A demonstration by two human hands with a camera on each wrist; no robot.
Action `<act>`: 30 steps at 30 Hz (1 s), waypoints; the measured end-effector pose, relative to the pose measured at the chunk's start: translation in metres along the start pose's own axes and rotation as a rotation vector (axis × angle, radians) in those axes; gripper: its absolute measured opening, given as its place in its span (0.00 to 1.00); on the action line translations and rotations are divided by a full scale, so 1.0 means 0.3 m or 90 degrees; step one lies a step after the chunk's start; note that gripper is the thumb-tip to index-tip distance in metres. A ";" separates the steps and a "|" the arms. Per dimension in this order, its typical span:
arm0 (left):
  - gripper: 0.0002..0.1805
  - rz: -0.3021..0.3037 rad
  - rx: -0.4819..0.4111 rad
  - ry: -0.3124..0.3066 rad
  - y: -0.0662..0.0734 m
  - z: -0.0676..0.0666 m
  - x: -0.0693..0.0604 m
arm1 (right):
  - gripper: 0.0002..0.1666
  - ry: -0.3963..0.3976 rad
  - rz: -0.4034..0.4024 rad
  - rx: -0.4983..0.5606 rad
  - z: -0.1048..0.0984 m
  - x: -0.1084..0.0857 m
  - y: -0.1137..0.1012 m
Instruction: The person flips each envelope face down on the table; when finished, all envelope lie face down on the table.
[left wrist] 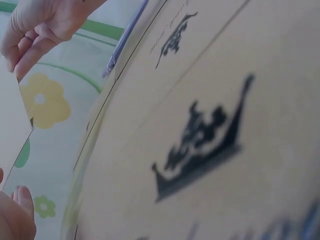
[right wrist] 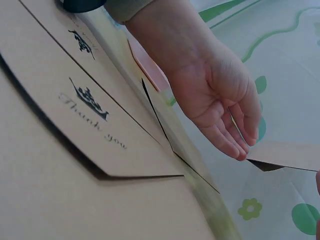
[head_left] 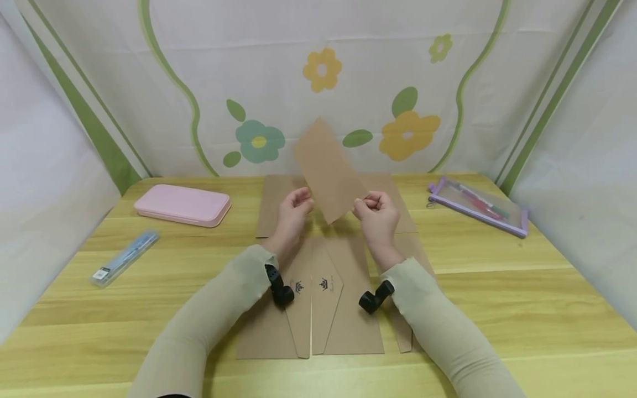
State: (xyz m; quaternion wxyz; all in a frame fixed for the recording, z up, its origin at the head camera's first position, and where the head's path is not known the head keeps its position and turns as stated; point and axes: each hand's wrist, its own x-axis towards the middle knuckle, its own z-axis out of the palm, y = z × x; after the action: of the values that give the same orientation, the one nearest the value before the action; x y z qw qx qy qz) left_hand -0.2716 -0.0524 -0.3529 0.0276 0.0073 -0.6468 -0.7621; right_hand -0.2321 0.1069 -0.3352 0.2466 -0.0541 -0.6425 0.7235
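A plain brown paper envelope [head_left: 330, 171] is held up tilted above the table. My right hand [head_left: 380, 218] pinches its lower right corner between thumb and fingers. At its left edge, the thumb and fingertips of my left hand [head_left: 293, 215] come together on the paper, as the right wrist view also shows. A dark gap shows at the edge of the held envelope [right wrist: 295, 155] there. Below my hands lie several brown envelopes, one with a crown print on its pointed flap [head_left: 325, 298]. "Thank you" can be read on an envelope flap [right wrist: 100, 120] in the right wrist view.
At the left lie a pink case [head_left: 183, 204] and a slim clear box [head_left: 125, 258] with blue contents. A purple-edged mesh pouch [head_left: 480, 205] with pens inside lies at the right. A flower-printed curtain [head_left: 318, 33] stands behind the wooden table [head_left: 522, 309].
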 end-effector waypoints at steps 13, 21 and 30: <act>0.26 -0.014 -0.090 0.009 -0.009 0.026 0.000 | 0.12 0.012 0.073 0.094 0.002 -0.013 0.017; 0.28 -0.013 -0.070 0.011 -0.006 0.016 0.005 | 0.32 -0.038 0.058 0.010 -0.013 -0.004 0.038; 0.27 -0.030 0.014 -0.005 0.003 -0.014 0.026 | 0.51 -0.218 0.203 -0.079 -0.051 0.012 0.050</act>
State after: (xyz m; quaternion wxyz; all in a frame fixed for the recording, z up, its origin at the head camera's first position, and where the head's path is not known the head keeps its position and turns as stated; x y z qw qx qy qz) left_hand -0.2792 -0.0572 -0.3525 0.0069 0.0199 -0.6551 -0.7553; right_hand -0.2335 0.1214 -0.3514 0.0130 -0.0462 -0.7014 0.7111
